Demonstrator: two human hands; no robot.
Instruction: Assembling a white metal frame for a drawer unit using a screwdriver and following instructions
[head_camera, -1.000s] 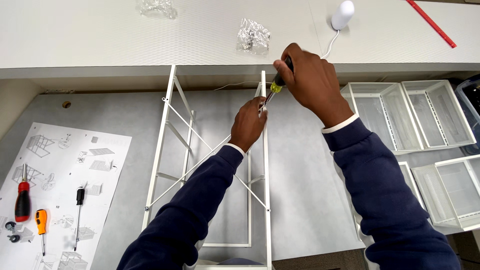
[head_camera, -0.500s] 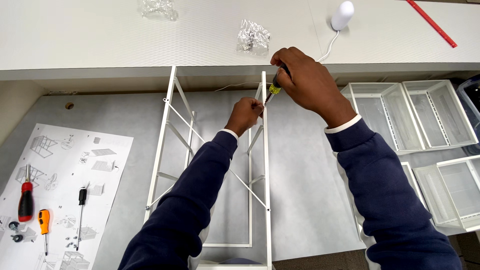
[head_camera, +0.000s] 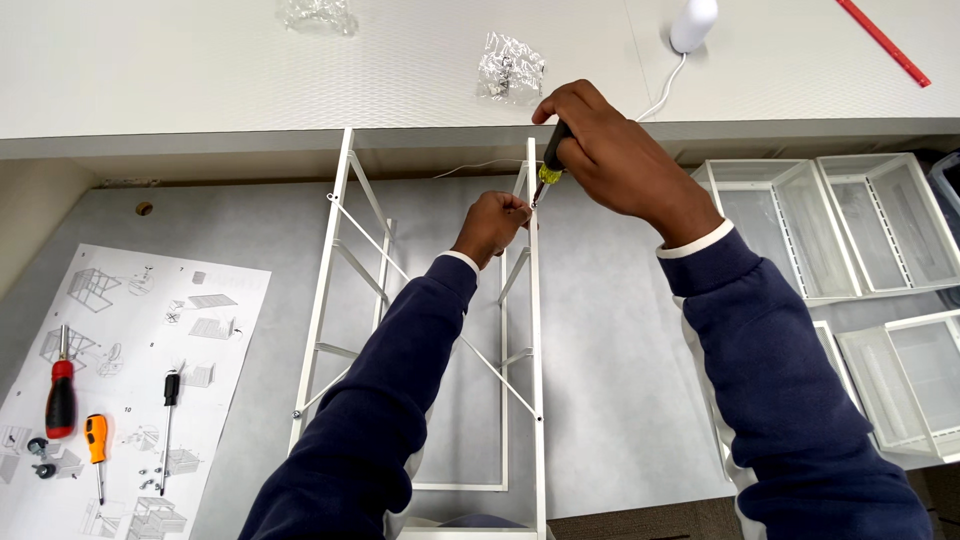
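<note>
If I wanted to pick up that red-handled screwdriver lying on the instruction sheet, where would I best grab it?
Grip the red-handled screwdriver by its thick red handle, coming straight down from above. It lies flat on the instruction sheet, handle toward the viewer and thin metal shaft pointing away, so the handle probably gives the fullest, least slippery hold. Mind the orange screwdriver lying close beside it.

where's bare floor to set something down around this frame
Bare grey floor lies between the white frame and the clear bins, and between the frame and the instruction sheet. The sheet is crowded with screwdrivers.
</note>
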